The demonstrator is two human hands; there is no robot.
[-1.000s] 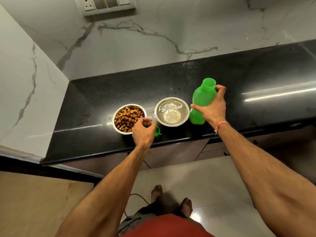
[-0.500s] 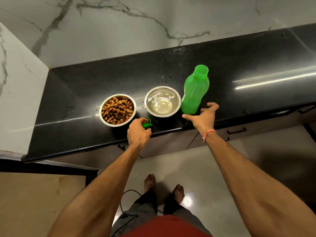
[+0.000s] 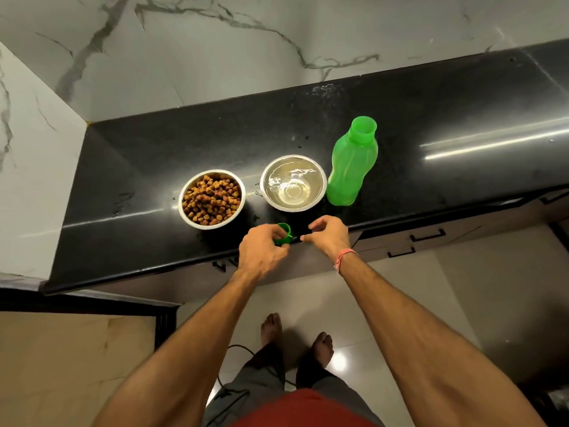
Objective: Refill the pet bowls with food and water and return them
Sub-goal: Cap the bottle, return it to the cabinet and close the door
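Counter edge: both hands hover over the front lip of the black stone countertop, floor below them.
Open room: bare counter right of the green bottle and behind both bowls.
Left hand: fingers curled round the green cap.
Right hand: loosely curled, holding nothing, just beside the cap.
Bowls: kibble bowl left, water bowl beside the uncapped upright bottle.

Left hand pinching, right hand loosely curled, forearms extended
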